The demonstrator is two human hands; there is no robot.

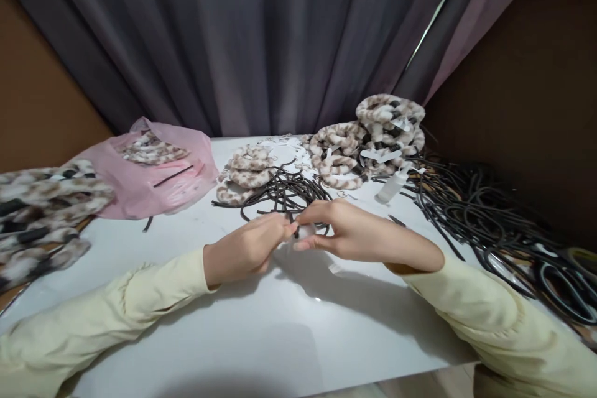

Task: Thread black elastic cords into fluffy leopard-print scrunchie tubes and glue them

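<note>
Over the middle of the white table, my left hand [254,242] is closed, its thumb and forefinger pinching a short dark piece of black cord [296,231]. From the other side my right hand [347,230] meets it, forefinger and thumb curved around the same piece. Something pale and translucent shows faintly between the fingers; I cannot make out what it is. Just behind both hands lies a loose heap of black cords [289,189]. Fuzzy brown-and-white rings [249,165] are stacked beside that heap.
A pink plastic bag [172,189] holds more fuzzy pieces at left, beside a fuzzy pile [41,217]. More fuzzy rings [392,115] are stacked at back right, near a small clear bottle [392,188]. Many black cords [485,211] cover the right side, with scissors [564,292] nearby.
</note>
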